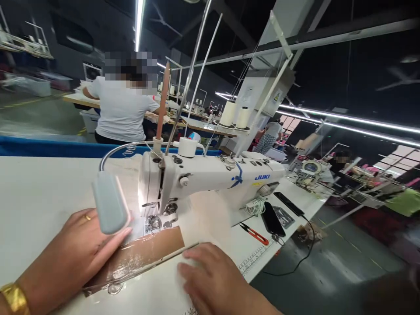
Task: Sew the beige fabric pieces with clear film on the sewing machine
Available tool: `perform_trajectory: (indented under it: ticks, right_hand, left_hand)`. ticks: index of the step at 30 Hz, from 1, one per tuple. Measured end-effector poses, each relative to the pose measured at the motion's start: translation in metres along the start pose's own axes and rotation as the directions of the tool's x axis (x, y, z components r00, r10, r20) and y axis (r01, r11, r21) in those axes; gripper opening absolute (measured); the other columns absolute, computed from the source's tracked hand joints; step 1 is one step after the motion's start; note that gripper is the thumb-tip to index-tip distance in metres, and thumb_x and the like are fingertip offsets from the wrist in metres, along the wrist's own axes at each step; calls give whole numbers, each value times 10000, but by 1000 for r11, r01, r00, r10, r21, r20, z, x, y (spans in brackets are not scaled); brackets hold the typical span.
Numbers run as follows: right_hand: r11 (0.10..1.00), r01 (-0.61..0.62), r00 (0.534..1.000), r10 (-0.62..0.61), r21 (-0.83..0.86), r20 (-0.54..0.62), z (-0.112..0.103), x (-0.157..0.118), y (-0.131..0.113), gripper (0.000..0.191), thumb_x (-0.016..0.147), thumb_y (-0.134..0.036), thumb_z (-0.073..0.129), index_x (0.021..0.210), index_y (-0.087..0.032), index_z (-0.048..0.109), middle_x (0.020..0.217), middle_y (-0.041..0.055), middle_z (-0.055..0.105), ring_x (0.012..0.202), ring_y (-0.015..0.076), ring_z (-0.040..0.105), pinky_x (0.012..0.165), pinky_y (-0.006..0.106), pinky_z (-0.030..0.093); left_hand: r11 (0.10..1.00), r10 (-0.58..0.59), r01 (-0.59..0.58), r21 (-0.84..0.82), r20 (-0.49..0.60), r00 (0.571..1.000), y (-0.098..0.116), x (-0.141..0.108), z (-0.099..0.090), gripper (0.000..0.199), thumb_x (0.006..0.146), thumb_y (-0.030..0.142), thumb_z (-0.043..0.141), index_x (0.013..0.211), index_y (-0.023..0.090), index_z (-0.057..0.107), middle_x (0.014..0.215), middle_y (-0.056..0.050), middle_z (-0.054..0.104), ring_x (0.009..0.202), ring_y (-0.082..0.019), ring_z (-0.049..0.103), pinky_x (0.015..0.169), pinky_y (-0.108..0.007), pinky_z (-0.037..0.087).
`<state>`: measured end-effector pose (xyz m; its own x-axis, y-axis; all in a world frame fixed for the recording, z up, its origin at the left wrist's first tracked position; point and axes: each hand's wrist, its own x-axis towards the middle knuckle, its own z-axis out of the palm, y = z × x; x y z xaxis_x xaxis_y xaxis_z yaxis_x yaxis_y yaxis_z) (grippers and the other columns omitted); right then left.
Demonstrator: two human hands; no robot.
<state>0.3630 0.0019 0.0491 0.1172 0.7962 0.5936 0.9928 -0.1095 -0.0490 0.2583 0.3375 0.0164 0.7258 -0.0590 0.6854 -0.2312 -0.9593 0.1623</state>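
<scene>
A white sewing machine marked JUKI stands on the white table. My left hand lies flat to the left of its presser foot, thumb stretched towards the needle area. A grey lamp head hides some of its fingertips. Whitish fabric seems to lie by that thumb, though its outline is unclear. Along the front of the machine bed runs a brown strip under shiny clear film. Fingers apart and slightly blurred, my right hand rests at the strip's right end, with nothing visible in it.
Right of the machine are orange-handled thread snips, a black phone, a coiled white cable and a dark device with a cord. Ruler markings line the table's front. Thread cones stand behind. A person in white sits beyond.
</scene>
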Motion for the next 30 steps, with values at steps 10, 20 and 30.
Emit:
perform_trajectory:
  ticks: [10, 20, 30]
  right_hand:
    - [999, 15, 1000, -15, -32, -5, 25, -50, -9, 356, 1019, -330, 621, 1341, -180, 599, 1226, 120, 795, 1092, 305, 739, 829, 430, 656]
    - [951, 6, 995, 26, 310, -101, 24, -18, -49, 185, 1114, -272, 549, 1296, -283, 585, 1157, -12, 819, 1039, 178, 747, 913, 335, 575]
    - [893, -427, 904, 425, 145, 43, 11, -4, 18, 164, 1010, -109, 591, 1059, -229, 691, 926, 44, 713, 875, 246, 620, 809, 404, 529]
  left_hand:
    - [998, -44, 46, -39, 58, 997, 22, 3, -2, 257, 1029, 345, 546, 1217, 347, 721, 1332, 52, 756, 1182, -313, 697, 1108, -480, 432]
    - [907, 329, -227, -355, 260, 908, 101, 21, -14, 372, 985, 81, 485, 1196, 294, 706, 1102, -24, 770, 1012, -223, 712, 1053, -420, 540]
    - [949, 148, -14, -316, 404, 903, 111, 5, -3, 285, 968, 165, 556, 1187, 293, 686, 1216, -31, 717, 1065, -275, 641, 940, -457, 548]
